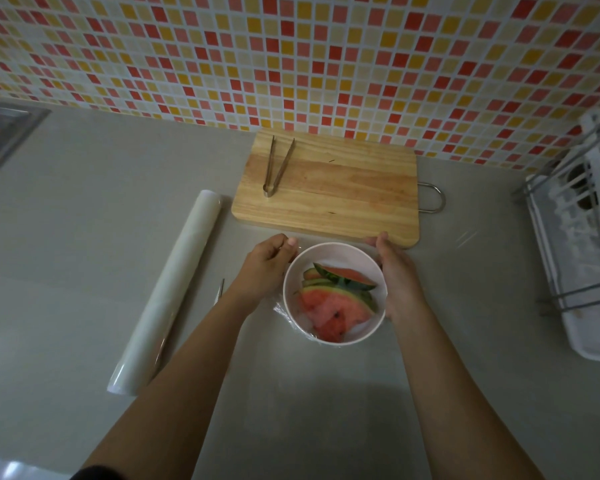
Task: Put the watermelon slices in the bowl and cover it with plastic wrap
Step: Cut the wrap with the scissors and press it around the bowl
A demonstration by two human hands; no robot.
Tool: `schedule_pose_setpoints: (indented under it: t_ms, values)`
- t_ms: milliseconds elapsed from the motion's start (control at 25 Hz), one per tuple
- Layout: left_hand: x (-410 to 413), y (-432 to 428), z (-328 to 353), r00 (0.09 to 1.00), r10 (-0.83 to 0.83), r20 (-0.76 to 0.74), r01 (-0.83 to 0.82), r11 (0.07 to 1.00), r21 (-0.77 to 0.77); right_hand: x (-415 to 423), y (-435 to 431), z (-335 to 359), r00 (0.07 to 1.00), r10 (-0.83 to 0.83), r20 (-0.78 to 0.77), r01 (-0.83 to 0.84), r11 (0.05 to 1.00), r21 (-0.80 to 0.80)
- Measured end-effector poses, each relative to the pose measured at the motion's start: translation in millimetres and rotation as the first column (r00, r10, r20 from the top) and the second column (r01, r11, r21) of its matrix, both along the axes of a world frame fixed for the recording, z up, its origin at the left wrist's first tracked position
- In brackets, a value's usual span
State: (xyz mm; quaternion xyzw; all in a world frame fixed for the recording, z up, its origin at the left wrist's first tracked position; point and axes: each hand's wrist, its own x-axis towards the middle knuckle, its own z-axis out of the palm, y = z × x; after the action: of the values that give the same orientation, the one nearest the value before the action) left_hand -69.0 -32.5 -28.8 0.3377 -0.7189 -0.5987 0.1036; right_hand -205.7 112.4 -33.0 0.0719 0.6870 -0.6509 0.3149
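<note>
A pale pink bowl (333, 251) stands on the counter with several watermelon slices (333, 308) inside, red flesh and green rind showing. Clear plastic wrap (283, 311) lies over the bowl and bunches at its lower left side. My left hand (269, 261) presses against the bowl's upper left rim, fingers curled on the wrap. Along the bowl's right side lies my right hand (394, 271), with its fingers holding the film there. The roll of plastic wrap (168, 289) lies diagonally on the counter to the left.
A wooden cutting board (343, 192) with metal tongs (276, 166) on it sits just behind the bowl. A thin metal tool (219, 292) lies beside my left forearm. A white dish rack (579, 237) stands at the right. A sink edge (4, 133) shows far left.
</note>
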Motion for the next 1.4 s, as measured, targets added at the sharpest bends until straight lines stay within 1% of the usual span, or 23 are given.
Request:
schedule_pose_setpoints:
  t_ms: [160,240,320,360,440,480,560,640,680,800,880,960,1080,1160,1200,1280,1320,1360,1400]
  values:
    - [-2,2,-4,0.998,0.065,0.018,-0.066,0.998,0.018,0,-1,-3,1.0,-0.014,0.01,0.014,1.0,0.009]
    - [-2,4,-5,0.996,0.083,0.011,-0.083,0.995,0.06,0,0,-3,0.999,-0.017,0.038,0.016,1.0,0.024]
    - [-3,8,-7,0.993,0.117,-0.001,-0.116,0.981,0.154,-1,1,-5,0.996,-0.022,0.09,0.016,0.998,0.06]
    - [-2,10,-8,0.989,0.144,-0.017,-0.137,0.964,0.23,-2,0,-5,0.992,-0.029,0.121,0.018,0.996,0.089]
    - [0,14,-10,0.976,0.2,-0.081,-0.16,0.923,0.351,-1,-1,-6,0.985,-0.032,0.172,0.004,0.987,0.158]
    - [2,15,-11,0.969,0.214,-0.121,-0.156,0.916,0.368,0,-2,-6,0.982,-0.024,0.19,-0.012,0.982,0.188]
    - [3,14,-13,0.968,0.189,-0.163,-0.122,0.929,0.35,1,-4,-3,0.975,-0.021,0.221,-0.029,0.975,0.219]
    - [2,14,-12,0.975,0.147,-0.165,-0.082,0.935,0.344,-1,-4,-2,0.97,-0.041,0.238,-0.018,0.971,0.24]
    - [0,16,-10,0.977,0.13,-0.168,-0.064,0.934,0.352,-4,-2,-2,0.972,-0.059,0.226,0.0,0.967,0.253]
    - [-1,18,-12,0.975,0.16,-0.158,-0.092,0.926,0.366,-9,-4,-9,0.986,-0.033,0.162,-0.017,0.954,0.3]
    - [1,18,-13,0.971,0.177,-0.16,-0.107,0.923,0.371,-9,-6,-14,0.993,-0.021,0.12,-0.016,0.955,0.295]
    - [1,17,-13,0.971,0.175,-0.164,-0.106,0.927,0.36,-10,-6,-15,0.991,-0.046,0.125,0.011,0.962,0.272]
    - [0,16,-12,0.972,0.175,-0.157,-0.111,0.929,0.353,-10,-5,-13,0.955,-0.141,0.262,0.097,0.98,0.175]
    - [0,16,-12,0.97,0.187,-0.158,-0.121,0.927,0.354,-7,-1,-14,0.905,-0.281,0.321,0.241,0.958,0.157]
    - [0,16,-12,0.969,0.19,-0.16,-0.122,0.926,0.357,-6,2,-12,0.883,-0.349,0.314,0.312,0.936,0.163]
    - [0,16,-13,0.969,0.189,-0.162,-0.122,0.928,0.352,-3,8,-7,0.862,-0.458,0.216,0.428,0.887,0.175]
    - [0,15,-13,0.969,0.189,-0.16,-0.123,0.929,0.349,-2,11,-4,0.834,-0.533,0.142,0.515,0.845,0.145]
    - [0,16,-12,0.968,0.192,-0.159,-0.126,0.928,0.35,0,14,0,0.752,-0.654,0.082,0.645,0.756,0.112]
    - [0,16,-12,0.967,0.196,-0.159,-0.13,0.927,0.353,2,18,8,0.61,-0.792,0.023,0.79,0.61,0.062]
